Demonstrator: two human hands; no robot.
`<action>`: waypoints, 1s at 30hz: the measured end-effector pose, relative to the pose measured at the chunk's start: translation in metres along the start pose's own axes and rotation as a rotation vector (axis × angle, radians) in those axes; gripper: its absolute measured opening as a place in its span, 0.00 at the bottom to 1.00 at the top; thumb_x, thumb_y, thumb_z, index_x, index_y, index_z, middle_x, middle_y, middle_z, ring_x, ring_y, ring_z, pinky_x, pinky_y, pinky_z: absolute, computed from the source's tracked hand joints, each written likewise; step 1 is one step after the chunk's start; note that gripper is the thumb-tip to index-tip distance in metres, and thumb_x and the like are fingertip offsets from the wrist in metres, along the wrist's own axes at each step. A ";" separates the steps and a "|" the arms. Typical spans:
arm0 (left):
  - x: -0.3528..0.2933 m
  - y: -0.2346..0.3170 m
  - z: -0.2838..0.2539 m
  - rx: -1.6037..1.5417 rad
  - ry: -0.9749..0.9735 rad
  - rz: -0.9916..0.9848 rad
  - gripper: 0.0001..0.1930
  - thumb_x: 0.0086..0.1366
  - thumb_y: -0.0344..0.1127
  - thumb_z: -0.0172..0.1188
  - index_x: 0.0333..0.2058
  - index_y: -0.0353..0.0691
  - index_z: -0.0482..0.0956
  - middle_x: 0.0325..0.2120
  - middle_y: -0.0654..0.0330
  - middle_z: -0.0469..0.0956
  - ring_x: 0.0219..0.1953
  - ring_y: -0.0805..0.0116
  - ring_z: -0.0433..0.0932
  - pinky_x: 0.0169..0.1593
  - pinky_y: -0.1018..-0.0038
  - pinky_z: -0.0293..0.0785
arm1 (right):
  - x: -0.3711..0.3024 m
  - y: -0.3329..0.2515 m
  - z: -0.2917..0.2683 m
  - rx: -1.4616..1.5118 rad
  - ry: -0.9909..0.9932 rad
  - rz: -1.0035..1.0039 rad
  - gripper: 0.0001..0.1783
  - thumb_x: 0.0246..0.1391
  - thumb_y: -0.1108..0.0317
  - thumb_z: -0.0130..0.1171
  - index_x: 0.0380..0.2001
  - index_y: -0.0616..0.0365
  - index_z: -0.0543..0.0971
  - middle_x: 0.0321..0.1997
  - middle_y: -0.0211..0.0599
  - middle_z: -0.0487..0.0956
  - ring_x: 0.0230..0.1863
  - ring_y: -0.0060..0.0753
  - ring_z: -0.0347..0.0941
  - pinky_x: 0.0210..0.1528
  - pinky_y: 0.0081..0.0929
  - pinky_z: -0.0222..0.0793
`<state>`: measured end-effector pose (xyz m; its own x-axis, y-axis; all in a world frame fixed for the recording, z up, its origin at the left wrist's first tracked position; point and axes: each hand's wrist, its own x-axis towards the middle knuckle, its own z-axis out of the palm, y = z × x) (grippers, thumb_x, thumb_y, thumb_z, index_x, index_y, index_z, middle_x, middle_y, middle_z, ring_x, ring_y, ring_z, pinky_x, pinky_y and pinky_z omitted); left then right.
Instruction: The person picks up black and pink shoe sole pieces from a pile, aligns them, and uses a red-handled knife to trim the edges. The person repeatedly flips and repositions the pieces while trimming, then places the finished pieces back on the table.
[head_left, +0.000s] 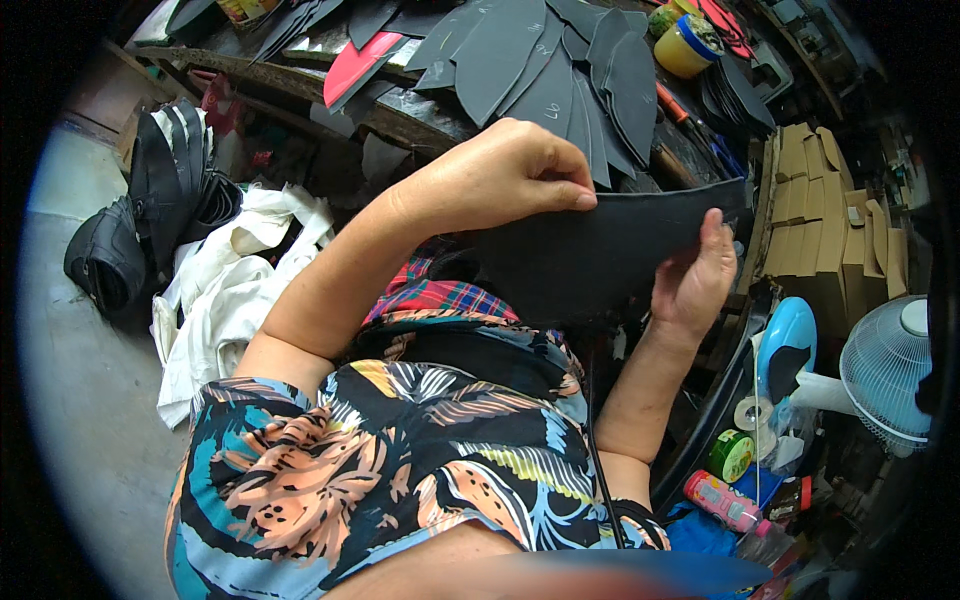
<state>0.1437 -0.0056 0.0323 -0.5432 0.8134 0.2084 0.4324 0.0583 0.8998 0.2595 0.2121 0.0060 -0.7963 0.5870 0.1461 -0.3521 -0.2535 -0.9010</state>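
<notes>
A flat black sheet of flexible material point(585, 255) is held up in front of my body, with one long, nearly straight upper edge. My left hand point(520, 175) is closed, pinching that upper edge near its middle between thumb and fingers. Lower and to the right, my right hand point(692, 275) grips the sheet by its right side, one digit pointing up along its face; part of its fingers is hidden. Just beyond the sheet, several black leaf-shaped cut pieces point(500, 60) lie fanned out on a worktable point(420, 110).
A red piece point(355, 70) and a yellow jar point(688, 48) are on the table. White cloth point(235, 270) and bundled black pieces point(150, 200) lie at left. At right are cardboard boxes point(810, 215), a fan point(885, 370), a green tub point(730, 455) and a pink bottle point(725, 500).
</notes>
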 end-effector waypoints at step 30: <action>-0.008 -0.014 0.023 -0.387 0.161 -0.105 0.22 0.68 0.34 0.61 0.57 0.34 0.69 0.36 0.64 0.78 0.36 0.81 0.75 0.34 0.82 0.75 | -0.028 -0.018 0.005 -0.238 -0.337 0.162 0.18 0.57 0.76 0.59 0.51 0.67 0.74 0.47 0.40 0.81 0.47 0.26 0.76 0.55 0.25 0.69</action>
<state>0.1583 0.0002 0.0089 -0.6888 0.7118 0.1373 0.0831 -0.1105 0.9904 0.2858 0.1959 0.0198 -0.9616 0.2609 0.0850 -0.1181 -0.1139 -0.9864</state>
